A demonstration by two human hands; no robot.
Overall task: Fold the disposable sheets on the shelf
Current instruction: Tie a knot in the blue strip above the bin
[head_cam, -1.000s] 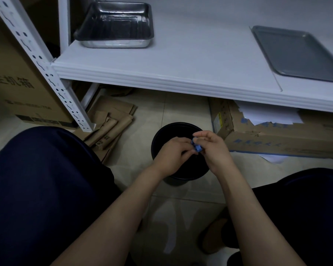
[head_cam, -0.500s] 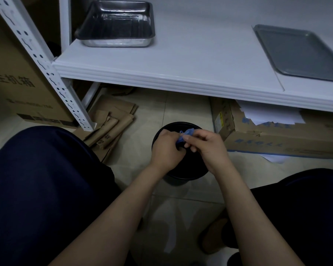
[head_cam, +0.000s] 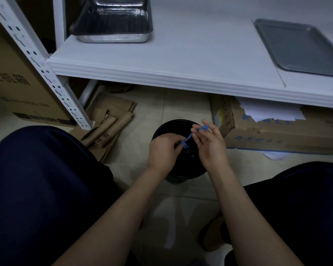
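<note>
Far left, we see a large cardboard box (head_cam: 13,81) with printed characters standing behind the perforated white upright (head_cam: 37,60) of the shelf (head_cam: 181,54). Flattened cardboard pieces (head_cam: 108,127) lie on the tiled floor (head_cam: 142,112) just beside the upright's foot. On the shelf's left end sits a deep steel pan (head_cam: 113,20).

Lower down, between two knees in dark trousers (head_cam: 37,179), both bare forearms reach forward over a round black bin (head_cam: 177,150) that stands on the floor below the shelf edge. We hold a thin strip of blue material (head_cam: 188,138) stretched between the hands above the bin's mouth. The left hand (head_cam: 164,148) has its fingers curled, pinching the strip's lower end. The right hand (head_cam: 210,143) pinches the upper end at the fingertips (head_cam: 197,130), with the remaining fingers fairly straight. We cannot tell from this view whether the strip is part of a disposable sheet; it is too small and crumpled. It is off the shelf, over the bin.

To the right, a long cardboard carton (head_cam: 277,131) with blue print lies on the floor under the shelf, with white paper (head_cam: 267,112) on top of it. Above it, on the shelf's right end, rests a flat grey tray (head_cam: 300,47).
</note>
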